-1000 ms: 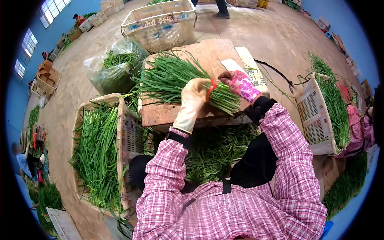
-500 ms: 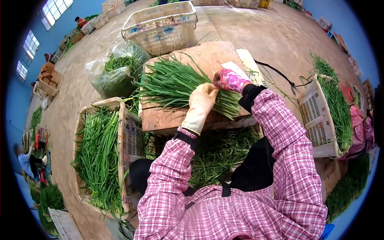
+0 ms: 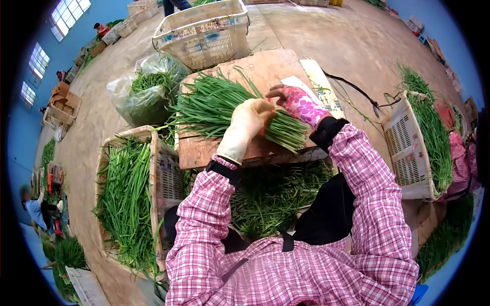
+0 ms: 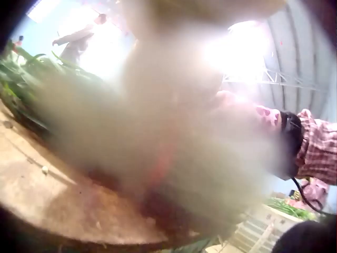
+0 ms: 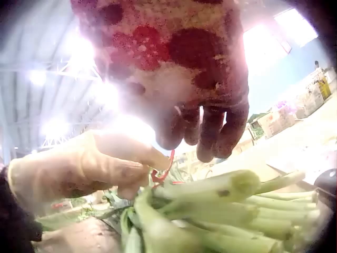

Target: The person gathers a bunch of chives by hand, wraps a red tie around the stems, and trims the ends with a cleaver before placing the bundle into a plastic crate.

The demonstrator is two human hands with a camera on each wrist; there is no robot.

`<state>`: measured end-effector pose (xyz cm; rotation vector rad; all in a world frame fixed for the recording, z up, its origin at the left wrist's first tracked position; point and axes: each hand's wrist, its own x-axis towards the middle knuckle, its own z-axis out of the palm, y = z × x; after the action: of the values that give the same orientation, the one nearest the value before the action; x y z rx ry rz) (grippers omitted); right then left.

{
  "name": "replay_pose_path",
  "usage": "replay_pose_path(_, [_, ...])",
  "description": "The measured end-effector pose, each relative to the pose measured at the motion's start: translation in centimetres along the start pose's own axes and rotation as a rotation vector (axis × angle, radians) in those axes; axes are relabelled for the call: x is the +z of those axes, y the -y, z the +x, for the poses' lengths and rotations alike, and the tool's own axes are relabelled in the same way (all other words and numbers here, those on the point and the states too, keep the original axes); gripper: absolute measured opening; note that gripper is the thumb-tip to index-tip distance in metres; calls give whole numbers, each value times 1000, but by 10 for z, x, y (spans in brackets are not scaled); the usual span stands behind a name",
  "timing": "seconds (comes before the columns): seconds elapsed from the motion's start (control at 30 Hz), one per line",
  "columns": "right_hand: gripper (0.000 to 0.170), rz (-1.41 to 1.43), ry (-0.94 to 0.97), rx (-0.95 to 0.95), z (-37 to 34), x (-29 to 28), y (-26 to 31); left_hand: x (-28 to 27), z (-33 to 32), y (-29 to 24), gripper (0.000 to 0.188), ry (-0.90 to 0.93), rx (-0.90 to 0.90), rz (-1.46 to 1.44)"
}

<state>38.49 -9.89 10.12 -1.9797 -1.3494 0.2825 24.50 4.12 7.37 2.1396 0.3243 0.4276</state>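
Observation:
A bundle of garlic chives (image 3: 217, 104) lies across a wooden board (image 3: 204, 155), leaves to the left and cut stems (image 5: 253, 211) to the right. A red tie (image 5: 160, 176) is round its stem part. My left hand (image 3: 247, 125), in a cream rubber glove, lies over the bundle and pinches the red tie between thumb and fingers. Just above the tie is my right hand (image 3: 301, 104), in a pink flowered glove with dark fingers. In the right wrist view its fingers (image 5: 210, 137) hang apart, close over the tie's raised end. The left wrist view is mostly blurred.
Crates of chives stand at the left (image 3: 154, 178) and right (image 3: 406, 148). Behind the board are a plastic bag of greens (image 3: 122, 94) and a white crate (image 3: 209, 43). Loose leaves (image 3: 275, 199) lie beneath the board. A black cord (image 3: 352, 86) runs along the floor.
My right hand moved left to meet the left hand at the tie, then drew slightly back with its fingers spread. My left hand shifted right, then back left. The bundle stays put.

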Motion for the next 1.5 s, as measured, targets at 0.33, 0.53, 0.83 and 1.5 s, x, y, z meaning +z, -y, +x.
replay_pose_path(0.33, [12, -12, 125, 97, 3, 1, 8, 17, 2, 2, 12, -95, 49, 222])
replay_pose_path(0.53, [16, -495, 152, 37, -9, 11, 17, 8, 17, -4, 14, 3, -200, 186])
replay_pose_path(0.83, [28, 71, 105, 243, -17, 21, 8, -5, 13, -15, 29, 213, -38, -82])
replay_pose_path(1.5, [60, -647, 186, 615, -66, -16, -55, 20, 17, -39, 123, 282, 349, 946])
